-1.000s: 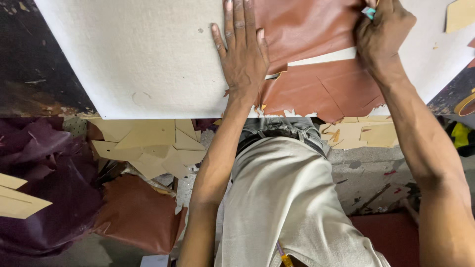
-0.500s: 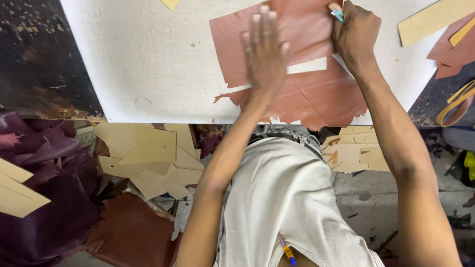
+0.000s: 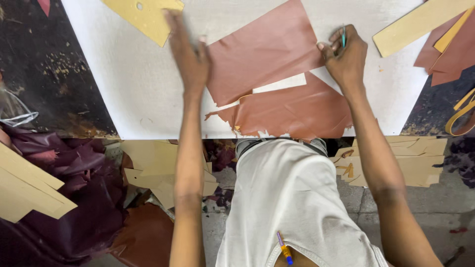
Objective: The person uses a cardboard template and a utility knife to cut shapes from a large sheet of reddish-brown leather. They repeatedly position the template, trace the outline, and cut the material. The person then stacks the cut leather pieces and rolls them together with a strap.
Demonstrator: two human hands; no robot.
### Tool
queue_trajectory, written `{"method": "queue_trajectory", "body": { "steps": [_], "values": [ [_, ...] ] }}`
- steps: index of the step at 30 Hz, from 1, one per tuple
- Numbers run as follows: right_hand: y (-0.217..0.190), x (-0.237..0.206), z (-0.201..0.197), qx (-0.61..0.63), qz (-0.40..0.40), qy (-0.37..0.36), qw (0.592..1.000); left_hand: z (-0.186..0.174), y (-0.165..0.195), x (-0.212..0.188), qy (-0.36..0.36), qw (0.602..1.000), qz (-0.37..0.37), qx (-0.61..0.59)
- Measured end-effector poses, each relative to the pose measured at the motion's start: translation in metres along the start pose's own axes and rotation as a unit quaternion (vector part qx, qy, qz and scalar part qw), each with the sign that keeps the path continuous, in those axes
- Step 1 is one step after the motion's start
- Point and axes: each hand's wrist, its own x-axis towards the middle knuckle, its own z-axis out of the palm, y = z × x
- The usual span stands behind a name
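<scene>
One teal tool [image 3: 343, 35] in the right hand's [image 3: 346, 57] closed grip — brown leather sheet [image 3: 267, 49] just beside.

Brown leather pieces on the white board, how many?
2 under the hands: an upper piece and a lower torn-edged piece. More brown leather shows at the right edge, partly hidden.

Two hands, one brown leather sheet [image 3: 277, 74], one white board [image 3: 143, 84], one blue-tipped pen [image 3: 284, 248].

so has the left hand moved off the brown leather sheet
Yes. The left hand has slid left off the brown leather sheet, toward the tan card piece, over the white board.
</scene>
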Motion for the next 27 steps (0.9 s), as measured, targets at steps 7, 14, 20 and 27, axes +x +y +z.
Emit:
{"method": "queue_trajectory", "body": {
  "steps": [7, 14, 20, 27],
  "values": [
    [-0.030, -0.046, 0.020, 0.053, -0.068, 0.058, 0.995, -0.076, -0.070, 0.103, -0.066, 0.985, -0.011, 0.158],
    [-0.042, -0.069, 0.033, -0.114, 0.058, -0.094, 0.987, -0.090, -0.098, 0.161, -0.140, 0.963, -0.074, 0.219],
    [-0.022, -0.065, 0.013, -0.126, 0.074, -0.034, 0.989, -0.105, -0.084, 0.173, -0.148, 0.960, -0.132, 0.197],
    [-0.012, -0.066, -0.026, -0.019, 0.017, -0.155, 0.988, -0.148, -0.009, 0.139, -0.140, 0.969, -0.091, -0.180]
  ]
}}
